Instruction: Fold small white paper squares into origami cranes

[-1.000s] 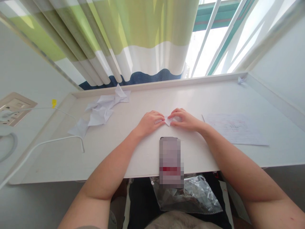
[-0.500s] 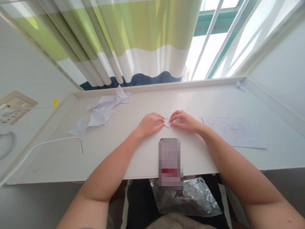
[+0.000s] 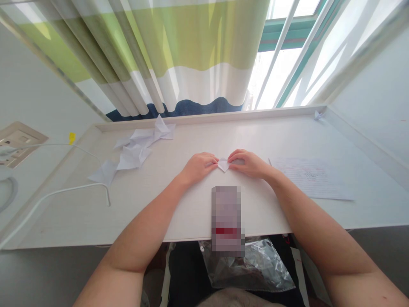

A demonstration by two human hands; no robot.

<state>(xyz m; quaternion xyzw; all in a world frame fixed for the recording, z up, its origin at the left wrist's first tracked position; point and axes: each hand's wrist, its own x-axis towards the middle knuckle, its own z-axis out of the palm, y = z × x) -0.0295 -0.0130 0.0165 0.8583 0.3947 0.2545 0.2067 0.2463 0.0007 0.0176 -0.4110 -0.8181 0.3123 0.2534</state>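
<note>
White folded paper [image 3: 223,164], white desk [image 3: 179,200], curtain [image 3: 179,55] striped green, white and navy, white cable [image 3: 64,192], lined sheet [image 3: 311,179] with faint writing

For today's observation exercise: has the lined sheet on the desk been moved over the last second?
No. The lined sheet keeps its place relative to the desk's front edge and the phone; only the camera shifted slightly.

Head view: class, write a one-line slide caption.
Left hand and right hand press a small folded white paper piece on a white desk.
</note>
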